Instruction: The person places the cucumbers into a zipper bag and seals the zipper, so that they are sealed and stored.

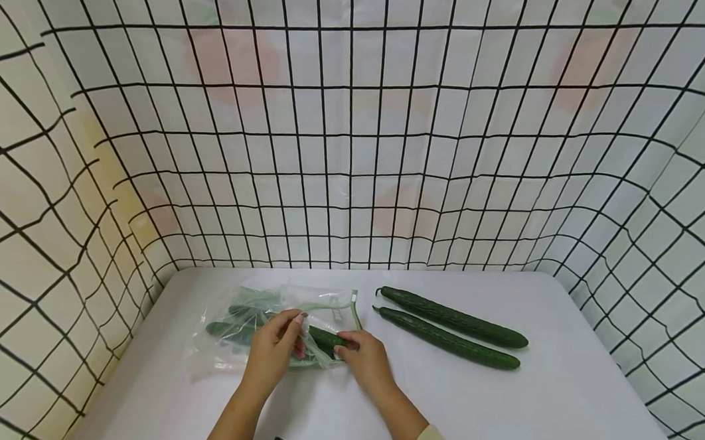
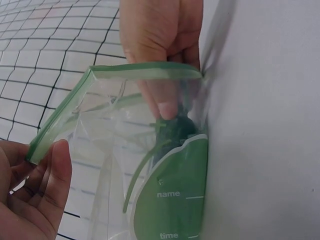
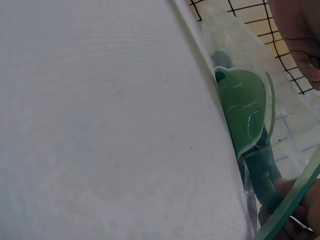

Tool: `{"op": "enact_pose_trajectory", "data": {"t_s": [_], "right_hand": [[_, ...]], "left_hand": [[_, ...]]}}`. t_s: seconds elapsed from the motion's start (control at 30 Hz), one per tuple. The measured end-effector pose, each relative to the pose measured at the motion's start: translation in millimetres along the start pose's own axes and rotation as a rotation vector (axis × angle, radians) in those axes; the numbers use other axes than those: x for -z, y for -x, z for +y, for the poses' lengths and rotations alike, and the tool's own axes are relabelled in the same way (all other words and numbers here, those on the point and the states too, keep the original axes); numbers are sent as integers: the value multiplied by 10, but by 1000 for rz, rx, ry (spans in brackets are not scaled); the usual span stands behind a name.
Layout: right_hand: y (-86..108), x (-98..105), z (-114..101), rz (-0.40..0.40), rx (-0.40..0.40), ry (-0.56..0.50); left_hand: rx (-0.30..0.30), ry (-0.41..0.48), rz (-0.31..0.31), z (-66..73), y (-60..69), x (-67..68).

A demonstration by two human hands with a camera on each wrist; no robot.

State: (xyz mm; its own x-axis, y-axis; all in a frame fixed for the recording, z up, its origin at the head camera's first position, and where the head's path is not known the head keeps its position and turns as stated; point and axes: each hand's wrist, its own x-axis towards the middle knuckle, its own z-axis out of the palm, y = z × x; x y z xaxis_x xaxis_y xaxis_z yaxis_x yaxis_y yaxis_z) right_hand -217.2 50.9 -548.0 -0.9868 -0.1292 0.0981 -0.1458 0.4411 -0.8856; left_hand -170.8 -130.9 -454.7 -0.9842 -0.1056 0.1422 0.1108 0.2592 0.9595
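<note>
A clear zip bag (image 1: pixel 213 359) with a green seal and a green printed label (image 2: pixel 180 175) lies left of the table's middle. My left hand (image 1: pixel 275 345) pinches the bag's mouth by its green edge and holds it up. With its fingers inside the mouth, my right hand (image 1: pixel 369 360) grips the near end of a cucumber (image 1: pixel 325 340). That cucumber lies mostly within the bag. Another dark green length (image 1: pixel 221 329) shows through the plastic further left; the label partly hides it. In the right wrist view the cucumber (image 3: pixel 262 175) runs under the label.
Two long cucumbers, one behind (image 1: pixel 455 316) and one in front (image 1: pixel 448 341), lie side by side on the white table (image 1: pixel 498 414) to the right. A black wire grid (image 1: pixel 356 140) rises around the back and sides, with pale cloth behind it.
</note>
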Motion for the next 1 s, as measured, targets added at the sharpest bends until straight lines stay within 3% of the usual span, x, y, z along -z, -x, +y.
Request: {"op": "enact_pose_trajectory", "data": {"t_s": [0.2,0.53,1.0], "right_hand": [[28,15,11,-4,-6,-22],[96,134,-9,-15,-106,-288],[161,482,-122,32,-52,-313]], "left_hand": [[-1,-9,1,4,6,-14],[8,-7,13,30,18,-25],[26,11,8,53,19,3]]}}
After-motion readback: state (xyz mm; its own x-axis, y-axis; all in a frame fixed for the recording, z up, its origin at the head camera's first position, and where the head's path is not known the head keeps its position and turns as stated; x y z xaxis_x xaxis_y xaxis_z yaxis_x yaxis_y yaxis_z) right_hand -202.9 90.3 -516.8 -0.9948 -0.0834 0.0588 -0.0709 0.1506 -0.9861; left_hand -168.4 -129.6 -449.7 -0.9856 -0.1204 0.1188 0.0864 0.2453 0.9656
